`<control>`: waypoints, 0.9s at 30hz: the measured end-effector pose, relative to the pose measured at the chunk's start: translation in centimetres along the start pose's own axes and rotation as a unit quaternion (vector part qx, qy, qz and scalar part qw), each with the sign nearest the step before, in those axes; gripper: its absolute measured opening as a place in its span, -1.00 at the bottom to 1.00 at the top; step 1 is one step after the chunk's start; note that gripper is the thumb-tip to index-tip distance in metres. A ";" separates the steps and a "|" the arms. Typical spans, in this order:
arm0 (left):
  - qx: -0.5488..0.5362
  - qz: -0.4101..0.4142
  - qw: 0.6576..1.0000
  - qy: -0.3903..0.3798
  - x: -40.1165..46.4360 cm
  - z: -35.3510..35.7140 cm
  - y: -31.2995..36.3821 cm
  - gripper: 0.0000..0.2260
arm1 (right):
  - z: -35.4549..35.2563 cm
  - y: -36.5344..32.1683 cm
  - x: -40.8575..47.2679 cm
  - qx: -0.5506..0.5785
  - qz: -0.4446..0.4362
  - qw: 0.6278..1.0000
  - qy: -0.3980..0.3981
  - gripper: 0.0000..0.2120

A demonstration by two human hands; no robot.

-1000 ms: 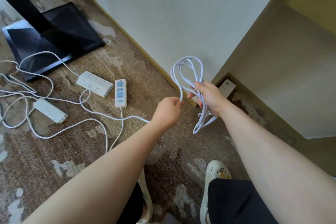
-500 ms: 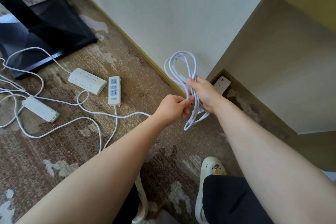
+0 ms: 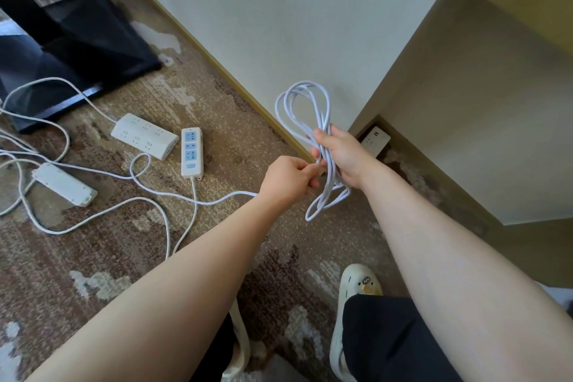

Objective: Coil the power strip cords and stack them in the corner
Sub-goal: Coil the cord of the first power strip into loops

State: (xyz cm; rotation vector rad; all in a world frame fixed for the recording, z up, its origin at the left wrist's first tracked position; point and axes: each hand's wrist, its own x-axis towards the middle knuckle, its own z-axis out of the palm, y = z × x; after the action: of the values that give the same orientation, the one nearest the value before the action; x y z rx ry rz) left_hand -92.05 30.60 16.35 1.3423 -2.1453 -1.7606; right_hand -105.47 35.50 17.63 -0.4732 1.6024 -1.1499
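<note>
My right hand (image 3: 342,156) grips a bundle of white cord loops (image 3: 302,96) held up in front of the wall. Just left of it, my left hand (image 3: 286,178) pinches the same cord where it feeds into the bundle. From there the loose cord (image 3: 217,200) trails left across the carpet. Three power strips lie on the floor: a blue-faced strip (image 3: 192,152), a wide white strip (image 3: 144,136) and a plain white strip (image 3: 64,184). Another white strip (image 3: 375,140) lies in the corner behind my right hand.
Tangled white cords (image 3: 102,211) spread over the worn brown carpet at left. A black stand base (image 3: 77,49) sits at upper left. A white wall and a beige panel meet at the corner. My slippered foot (image 3: 356,291) is at the bottom.
The view shifted slightly. My left hand has stayed close to the bundle, pinching the cord at my right hand. The loops look unchanged.
</note>
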 end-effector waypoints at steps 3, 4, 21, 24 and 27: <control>0.099 0.008 0.994 -0.044 0.1 -1.3 -1.3 -0.73 | -0.8 -0.1 0.3 -0.017 -0.018 0.998 0.051 -0.78; 0.141 0.010 0.988 -0.063 0.1 -2.1 -1.8 -0.74 | -1.3 -0.2 0.4 -0.020 -0.023 0.998 0.063 -0.76; 0.245 -0.002 0.961 -0.130 -0.2 -4.3 -5.5 -0.79 | -1.9 -0.8 0.2 -0.125 -0.088 0.983 0.102 -0.80; 0.256 -0.036 0.961 -0.096 0.1 -7.0 -6.6 -0.72 | -2.8 -0.3 0.4 -0.156 -0.101 0.974 0.129 -0.81; 0.241 -0.050 0.967 -0.061 0.3 -10.0 -7.7 -0.70 | -3.9 -0.2 0.5 -0.169 -0.107 0.969 0.147 -0.80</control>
State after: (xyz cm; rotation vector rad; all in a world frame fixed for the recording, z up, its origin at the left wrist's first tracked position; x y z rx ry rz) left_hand -82.43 22.93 13.33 1.4882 -2.7471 -1.4338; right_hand -109.19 36.72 17.46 -0.7385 2.0621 -1.1481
